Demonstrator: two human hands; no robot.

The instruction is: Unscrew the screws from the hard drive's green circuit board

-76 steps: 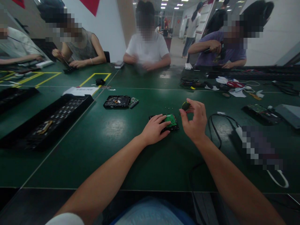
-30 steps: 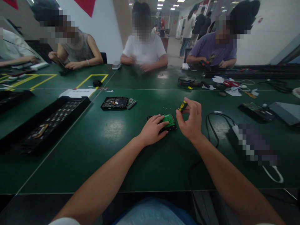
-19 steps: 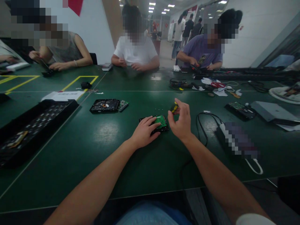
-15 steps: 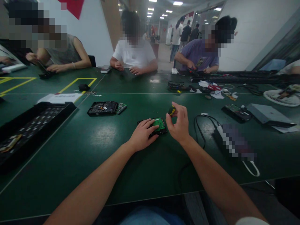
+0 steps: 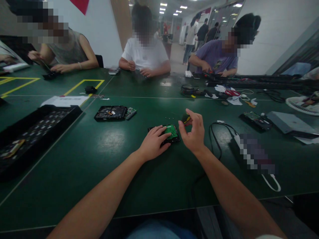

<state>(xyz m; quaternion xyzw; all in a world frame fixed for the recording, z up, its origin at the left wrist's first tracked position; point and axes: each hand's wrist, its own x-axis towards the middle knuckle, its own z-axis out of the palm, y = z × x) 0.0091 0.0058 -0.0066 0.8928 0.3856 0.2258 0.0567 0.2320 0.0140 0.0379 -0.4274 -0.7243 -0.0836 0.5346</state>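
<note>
Green-topped black rectangular hard drive (image 5: 172, 131) lies, long axis left-right, on the dark-green desk (image 5: 161, 186) partly beneath the outspread left hand (image 5: 153, 142), while the right hand (image 5: 193, 134), just right of it, pinches a black-and-yellow tool (image 5: 185, 118).

Ceiling lights (image 5: 163, 9) glow over a pale floor (image 5: 177, 61) beyond the green table (image 5: 139, 186), whitish walls (image 5: 272, 46) either side.

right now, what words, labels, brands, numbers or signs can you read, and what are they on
None can be read.
White paper sheet behind the long black tray: printed line, too blurred.
Green rectangular circuit board under the left hand: pale marking, too small.
Flat grey box at far right: faint mark, too small.
</note>
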